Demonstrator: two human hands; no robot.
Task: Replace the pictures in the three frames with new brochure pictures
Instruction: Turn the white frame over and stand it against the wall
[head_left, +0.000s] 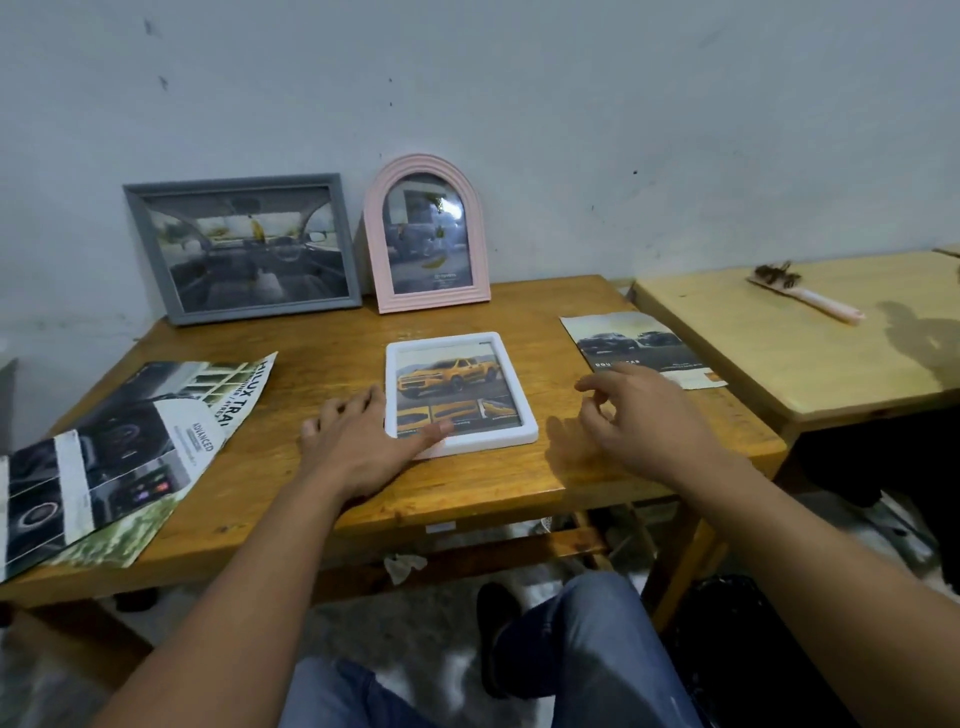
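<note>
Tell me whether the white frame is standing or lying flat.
Lying flat: the white frame rests face up on the table, left hand touching its corner.

White frame (461, 395), yellow truck; grey frame (242, 248), pink frame (427, 235).

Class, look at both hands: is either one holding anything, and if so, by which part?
Nothing is gripped. The left hand rests flat, its thumb lying on the lower left corner of the white frame. The right hand hovers, loosely curled, holding nothing.
</note>
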